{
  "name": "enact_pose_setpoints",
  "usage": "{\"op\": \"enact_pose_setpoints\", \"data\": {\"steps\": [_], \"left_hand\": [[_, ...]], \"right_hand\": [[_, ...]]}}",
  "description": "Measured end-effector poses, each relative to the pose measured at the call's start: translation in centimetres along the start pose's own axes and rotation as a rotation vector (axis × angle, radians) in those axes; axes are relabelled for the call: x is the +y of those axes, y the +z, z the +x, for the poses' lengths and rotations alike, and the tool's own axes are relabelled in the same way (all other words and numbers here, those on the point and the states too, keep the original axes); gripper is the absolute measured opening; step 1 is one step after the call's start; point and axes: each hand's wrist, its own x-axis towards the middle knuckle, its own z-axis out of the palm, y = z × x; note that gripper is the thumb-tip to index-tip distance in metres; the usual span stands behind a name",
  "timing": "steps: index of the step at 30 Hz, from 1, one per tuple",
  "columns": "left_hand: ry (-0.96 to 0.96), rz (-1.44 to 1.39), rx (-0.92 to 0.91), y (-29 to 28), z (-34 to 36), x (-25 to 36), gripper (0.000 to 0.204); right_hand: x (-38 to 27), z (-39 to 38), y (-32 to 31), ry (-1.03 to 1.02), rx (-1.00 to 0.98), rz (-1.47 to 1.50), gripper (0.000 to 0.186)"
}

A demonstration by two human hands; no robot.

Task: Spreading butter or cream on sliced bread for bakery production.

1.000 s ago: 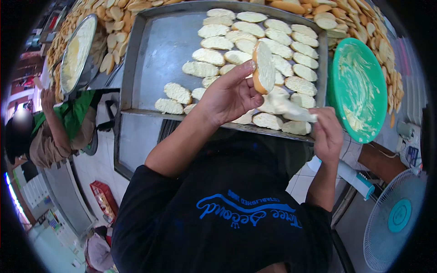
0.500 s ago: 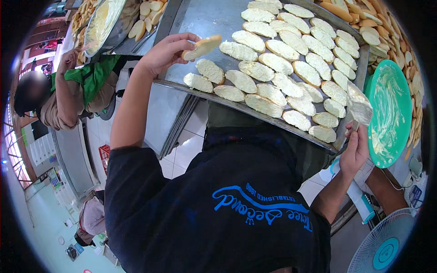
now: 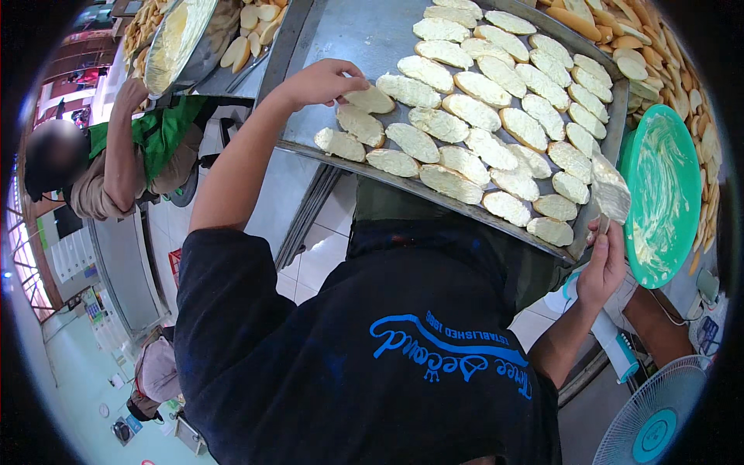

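My left hand [image 3: 329, 84] pinches the edge of a bread slice [image 3: 370, 100], low over the tray beside the coated slices. In my right hand [image 3: 603, 260] is a spatula [image 3: 611, 192] with a wide blade smeared with cream, held at the tray's right corner. Rows of oval bread slices coated with pale cream [image 3: 473, 112] cover much of the metal baking tray [image 3: 318, 35]. Just right of the spatula stands a green oval basin [image 3: 674, 178], streaked with the same cream.
Heaped uncoated bread slices [image 3: 597, 31] lie along the right and far right. At the far left, a metal bowl of cream [image 3: 182, 46] stands near a person in green and brown [image 3: 147, 147]. A fan [image 3: 655, 434] is at lower right.
My left hand has moved right and lowered the bread slice onto or near the tray. The right hand with the spatula has barely moved. The other person's arm has shifted.
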Motion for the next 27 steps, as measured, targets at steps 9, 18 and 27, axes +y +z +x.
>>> {"op": "enact_pose_setpoints", "data": {"steps": [9,18,27], "left_hand": [[0.196,-0.03,0.119,0.8,-0.2,-1.3,0.047],[0.229,0.085,0.134,1.0,-0.9,-0.5,0.048],[0.233,0.182,0.069,1.2,-1.4,0.0,0.049]], "right_hand": [[0.2,0.1,0.3,-0.026,-0.006,-0.003,0.025],[0.3,-0.4,0.1,0.02,-0.008,0.028,0.025],[0.4,0.1,0.1,0.012,-0.054,0.019,0.025]]}}
